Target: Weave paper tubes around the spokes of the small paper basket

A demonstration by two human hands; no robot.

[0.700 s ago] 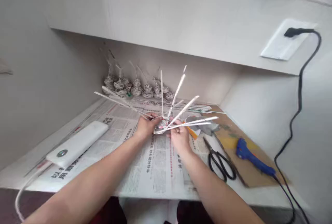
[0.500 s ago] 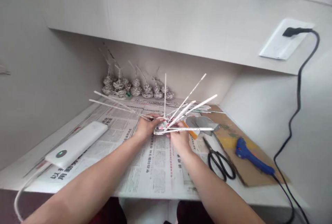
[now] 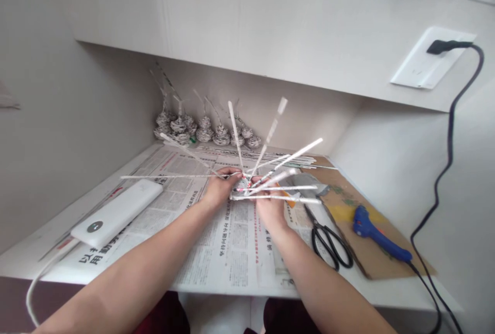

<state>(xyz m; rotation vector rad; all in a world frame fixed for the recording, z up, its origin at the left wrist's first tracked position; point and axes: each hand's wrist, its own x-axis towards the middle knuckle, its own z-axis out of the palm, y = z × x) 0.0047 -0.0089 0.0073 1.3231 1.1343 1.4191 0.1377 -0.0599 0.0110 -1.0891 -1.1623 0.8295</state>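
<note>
- Left hand point(image 3: 222, 188): narrow, thumb and fingers pinching the left rim of a small newspaper-rod weaving point(image 3: 242, 187); the piece sits between both hands, above the newspaper point(image 3: 209, 267).
- Right hand point(image 3: 270, 207): curled around the weaving's right side; some fingertips hidden behind paper spokes point(image 3: 235, 130), which fan out left, up and right.
- Newsprint: Chinese; big black characters at near left, 以 and 用 legible, partly covered by a white power bank point(image 3: 127, 207); a headline runs lengthwise mid-sheet; red print too; small columns unreadable.
- Power bank: dark round display, reading unclear; white cable point(image 3: 33, 293) at its near end.
- Right side: black-handled scissors point(image 3: 331, 246); blue glue gun point(image 3: 381, 236) on cardboard point(image 3: 367, 267).
- Back: row of woven paper gourds point(image 3: 221, 135); loose paper rods point(image 3: 309, 161) in front.
</note>
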